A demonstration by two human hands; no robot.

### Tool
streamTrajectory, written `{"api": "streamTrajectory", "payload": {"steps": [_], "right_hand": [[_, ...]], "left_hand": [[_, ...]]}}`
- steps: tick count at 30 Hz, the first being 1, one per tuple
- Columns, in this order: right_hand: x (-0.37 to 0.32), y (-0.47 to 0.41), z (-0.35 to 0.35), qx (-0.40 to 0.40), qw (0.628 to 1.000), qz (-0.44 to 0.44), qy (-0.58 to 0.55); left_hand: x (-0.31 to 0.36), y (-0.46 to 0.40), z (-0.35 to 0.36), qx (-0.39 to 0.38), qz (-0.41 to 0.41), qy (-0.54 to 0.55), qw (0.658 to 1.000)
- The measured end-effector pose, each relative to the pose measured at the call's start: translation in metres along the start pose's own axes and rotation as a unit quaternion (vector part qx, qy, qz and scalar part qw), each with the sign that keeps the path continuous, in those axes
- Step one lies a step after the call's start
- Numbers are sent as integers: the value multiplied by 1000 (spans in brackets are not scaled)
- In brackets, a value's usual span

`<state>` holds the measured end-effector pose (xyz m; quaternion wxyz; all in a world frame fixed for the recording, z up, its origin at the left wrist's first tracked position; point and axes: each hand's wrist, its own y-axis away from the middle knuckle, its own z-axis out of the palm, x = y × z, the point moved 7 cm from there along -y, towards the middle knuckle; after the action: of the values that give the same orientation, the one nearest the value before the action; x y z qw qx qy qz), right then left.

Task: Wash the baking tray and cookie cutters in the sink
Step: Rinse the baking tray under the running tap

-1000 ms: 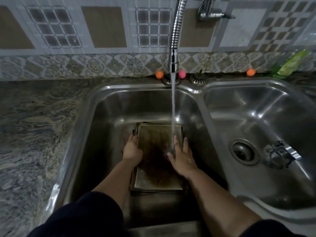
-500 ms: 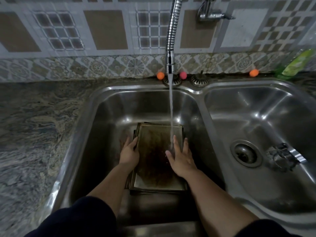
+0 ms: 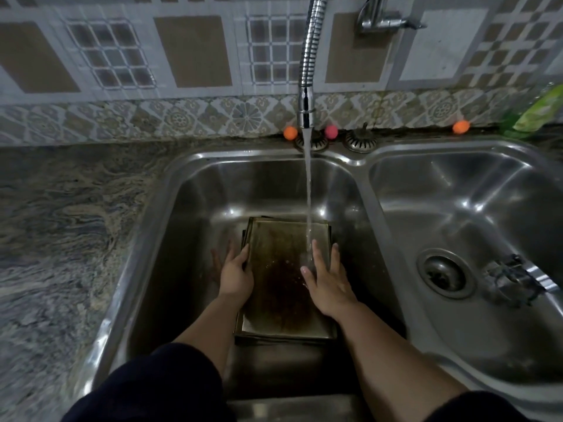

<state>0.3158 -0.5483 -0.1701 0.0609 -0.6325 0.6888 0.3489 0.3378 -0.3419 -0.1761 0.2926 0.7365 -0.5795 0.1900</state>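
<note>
While water falls from the flexible chrome tap hose [image 3: 310,56] at top centre, the dark, stained rectangular metal baking tray [image 3: 283,287] lies flat on the floor of the left steel sink basin [image 3: 189,239], mid-frame, seemingly stacked on another tray beneath. The right hand [image 3: 327,281] lies flat on the tray's right part, fingers straight and spread, holding nothing, with the stream landing at its fingertips. The left hand [image 3: 236,277] rests on the tray's left edge; its thumb lies over the rim, though whether the fingers curl under it I cannot tell.

The likely risk is slipping: a wet, greasy tray held at one edge could slide or bang against the basin wall, and water striking the flat hand could splash outward. Room is tight left and right of the tray, freer toward the basin's far wall. The metal cookie cutters [image 3: 515,280] lie beside the drain [image 3: 445,274] in the right basin, well apart and unwashed.
</note>
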Motion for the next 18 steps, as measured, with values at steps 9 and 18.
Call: {"api": "streamTrajectory", "payload": {"steps": [9,18], "right_hand": [[-1,-1,0,-24,999,6,-40],[-17,6,1,21,986,-26,161]], "left_hand": [[29,5,-26,27,71,4,997],[55,22,-35,-20,55,187,981]]}}
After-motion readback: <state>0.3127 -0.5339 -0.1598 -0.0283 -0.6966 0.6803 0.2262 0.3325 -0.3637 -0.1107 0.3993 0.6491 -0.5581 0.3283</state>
